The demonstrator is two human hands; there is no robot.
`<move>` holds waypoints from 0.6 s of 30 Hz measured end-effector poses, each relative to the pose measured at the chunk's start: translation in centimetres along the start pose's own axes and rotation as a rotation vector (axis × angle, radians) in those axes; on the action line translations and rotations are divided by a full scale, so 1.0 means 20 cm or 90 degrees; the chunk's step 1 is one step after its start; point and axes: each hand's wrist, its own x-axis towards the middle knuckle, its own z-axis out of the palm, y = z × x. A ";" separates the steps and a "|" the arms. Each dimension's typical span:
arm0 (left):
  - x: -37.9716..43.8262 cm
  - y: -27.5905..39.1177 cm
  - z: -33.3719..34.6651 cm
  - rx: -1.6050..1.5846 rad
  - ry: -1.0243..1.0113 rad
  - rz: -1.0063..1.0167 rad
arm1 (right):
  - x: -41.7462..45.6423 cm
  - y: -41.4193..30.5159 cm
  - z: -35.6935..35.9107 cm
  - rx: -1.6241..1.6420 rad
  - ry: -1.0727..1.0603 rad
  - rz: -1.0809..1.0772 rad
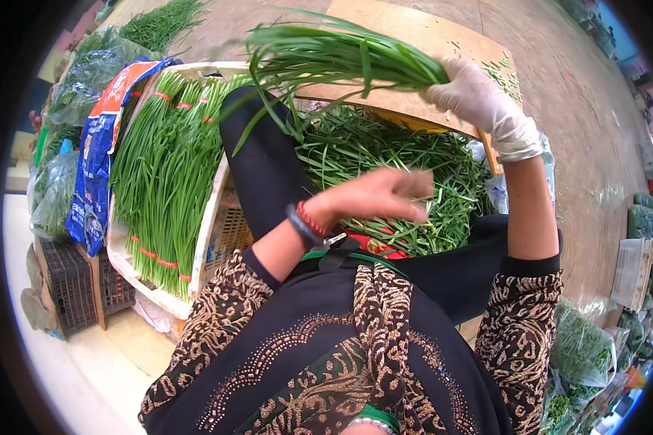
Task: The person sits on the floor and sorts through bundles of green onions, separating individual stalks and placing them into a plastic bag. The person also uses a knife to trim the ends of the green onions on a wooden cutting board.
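Observation:
My right hand (470, 98), in a pale thin glove, grips a bunch of long green leaves (337, 57), likely garlic chives, by one end. The bunch points left above the near edge of a wooden board (402, 49). Bare and blurred by motion, my left hand (378, 193) has its fingers apart and holds nothing; a red bead bracelet and a dark bangle circle its wrist. Beneath it lies a heap of loose green leaves (397, 147) between my legs. To the left, a white plastic crate (209, 217) holds bunches of chives (166, 179) tied with red bands.
Small cut stem pieces (503, 76) lie on the board's right side. A blue and orange plastic sack (95, 157) hangs over the crate's left side. Dark crates (68, 285) stand lower left. A clear bin (631, 272) and bagged greens (582, 342) are at the right.

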 end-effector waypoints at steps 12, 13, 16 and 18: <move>0.19 -0.09 -0.45 -0.621 0.221 0.235 | -0.25 0.15 0.53 0.595 -0.334 0.140; 0.18 -0.11 -0.48 -0.620 0.186 0.226 | -0.24 0.18 0.53 0.501 -0.335 0.107; 0.16 -0.14 -0.49 -0.594 0.205 0.276 | -0.23 0.22 0.53 0.459 -0.024 0.071; 0.15 -0.14 -0.50 -0.578 0.237 0.257 | -0.23 0.20 0.50 0.490 0.049 0.124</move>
